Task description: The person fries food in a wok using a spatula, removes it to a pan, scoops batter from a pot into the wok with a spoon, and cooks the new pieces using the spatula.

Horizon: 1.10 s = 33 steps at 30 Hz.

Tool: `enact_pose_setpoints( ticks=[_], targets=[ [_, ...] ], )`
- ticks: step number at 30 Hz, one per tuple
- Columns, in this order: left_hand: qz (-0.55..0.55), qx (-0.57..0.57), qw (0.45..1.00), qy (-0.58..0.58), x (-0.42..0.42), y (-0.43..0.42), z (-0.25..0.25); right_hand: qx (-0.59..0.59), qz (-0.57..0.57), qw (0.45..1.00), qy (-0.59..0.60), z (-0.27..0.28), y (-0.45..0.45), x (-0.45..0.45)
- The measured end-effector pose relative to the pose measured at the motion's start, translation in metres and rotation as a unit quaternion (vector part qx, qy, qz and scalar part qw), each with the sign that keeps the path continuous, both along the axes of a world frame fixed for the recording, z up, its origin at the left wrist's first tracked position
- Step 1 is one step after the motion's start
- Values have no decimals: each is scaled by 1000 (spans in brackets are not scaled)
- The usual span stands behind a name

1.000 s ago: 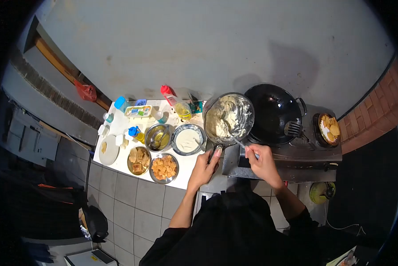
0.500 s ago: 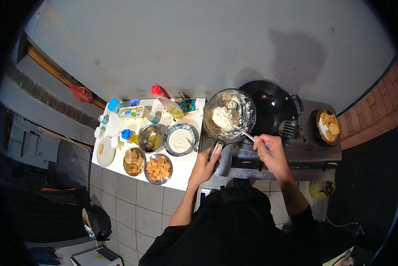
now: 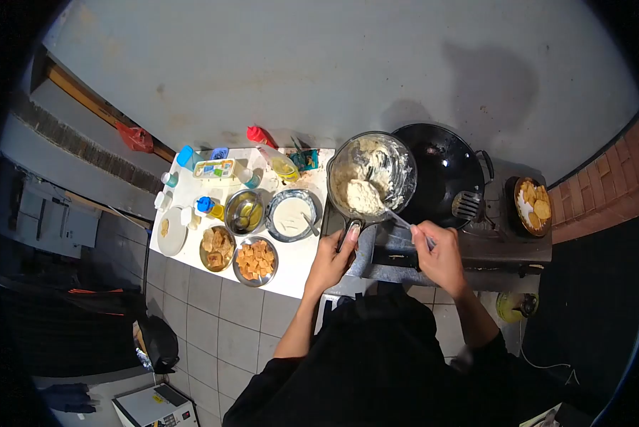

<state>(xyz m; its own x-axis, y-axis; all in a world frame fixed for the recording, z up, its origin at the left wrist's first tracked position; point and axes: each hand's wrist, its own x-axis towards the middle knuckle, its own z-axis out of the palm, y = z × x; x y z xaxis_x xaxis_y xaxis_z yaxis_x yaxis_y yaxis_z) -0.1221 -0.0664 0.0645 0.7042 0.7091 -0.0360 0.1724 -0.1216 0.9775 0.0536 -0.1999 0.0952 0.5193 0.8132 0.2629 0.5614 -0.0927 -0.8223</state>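
Now the left hand [image 3: 331, 262] grips the handle [image 3: 353, 229] of the pan [image 3: 339, 174], thumb along the top, and, apart from it, the right hand [image 3: 440, 257] is closed round a utensil [image 3: 399, 218], its tip buried in pale mash [image 3: 363, 197]. That mash sits inside the pan, heaped toward the near side, beside the black wok [image 3: 433, 156].

Utensil [image 3: 399, 218] partly hidden in dough [image 3: 363, 197], wok [image 3: 440, 167] partly behind pan [image 3: 340, 173], appliance [image 3: 143, 404] cut off below

Lumpy pale batter [image 3: 364, 197] inside saucepan [image 3: 339, 175]
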Motion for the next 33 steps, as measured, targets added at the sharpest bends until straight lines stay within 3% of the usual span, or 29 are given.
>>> enact_pose_setpoints(
  ticks=[6,8,9,11,21,26,33],
  targets=[
    [-5,-4,999,35,-5,2,-6,25,44,994,97,-9,-4,7],
    [-8,7,999,36,-4,1,-9,-46,39,923,379,-3,-6,10],
    [-8,18,999,37,-3,1,-9,-44,38,924,378,-5,-5,11],
    [-13,-1,999,40,-3,0,-7,2,62,872,485,-9,-4,14],
    [-34,-53,997,34,3,-4,-6,30,36,869,493,-2,-7,22],
    [-30,-42,998,35,2,-7,-4,16,32,896,442,3,-10,26],
    [-28,-10,999,22,6,-9,-9,44,21,890,453,1,-14,31]
  ],
)
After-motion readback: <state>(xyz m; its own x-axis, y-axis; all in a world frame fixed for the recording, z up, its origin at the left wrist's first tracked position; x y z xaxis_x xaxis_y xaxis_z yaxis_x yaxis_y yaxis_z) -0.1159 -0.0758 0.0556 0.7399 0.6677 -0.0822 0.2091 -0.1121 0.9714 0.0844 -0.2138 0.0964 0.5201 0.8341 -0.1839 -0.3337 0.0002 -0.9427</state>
